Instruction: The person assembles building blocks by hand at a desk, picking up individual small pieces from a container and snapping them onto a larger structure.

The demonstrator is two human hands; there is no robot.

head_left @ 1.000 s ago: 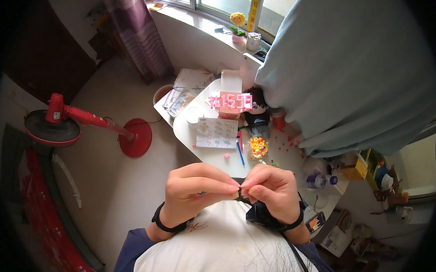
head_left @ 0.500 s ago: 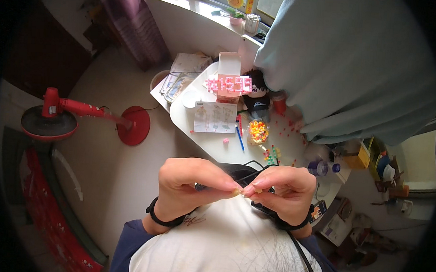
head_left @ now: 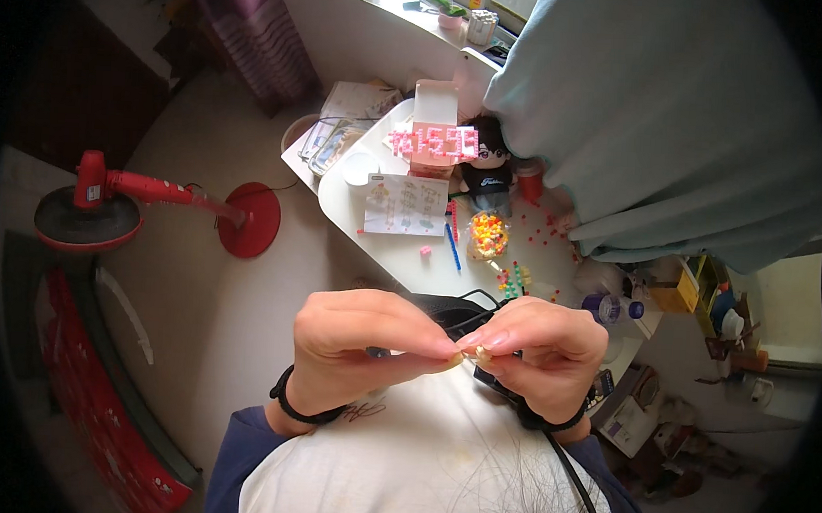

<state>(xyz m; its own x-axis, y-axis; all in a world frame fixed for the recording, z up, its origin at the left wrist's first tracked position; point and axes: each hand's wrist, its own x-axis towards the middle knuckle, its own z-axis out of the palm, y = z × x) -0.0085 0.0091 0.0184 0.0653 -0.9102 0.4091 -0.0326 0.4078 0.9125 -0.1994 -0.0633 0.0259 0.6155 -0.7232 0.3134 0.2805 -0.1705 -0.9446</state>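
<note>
In front of my chest both hands meet at their fingertips. My left hand [head_left: 366,342] is closed in a thumb-and-finger pinch on a tiny pale bit. My right hand [head_left: 544,354] pinches a small cream-coloured toy brick [head_left: 482,353], whose exact shape is mostly covered by fingers. Beyond them on the white table [head_left: 340,198] stand a clear container of yellow and orange toy bricks [head_left: 488,234], a green brick build [head_left: 517,278], a blue brick strip [head_left: 453,247] and a pink brick [head_left: 425,251]. A printed picture sheet [head_left: 406,205] lies flat there.
A pink brick build [head_left: 434,142] rests on an open box [head_left: 436,102]. Beside it are a doll [head_left: 486,173], a red cup [head_left: 529,181] and scattered red bricks [head_left: 545,227]. A red fan [head_left: 252,220] stands left on the floor; a pale curtain [head_left: 655,130] hangs right.
Both hands stay pinched together, with the right hand shifted slightly right and up. More of the cream brick shows between the fingertips. The table appears slightly higher in the picture.
</note>
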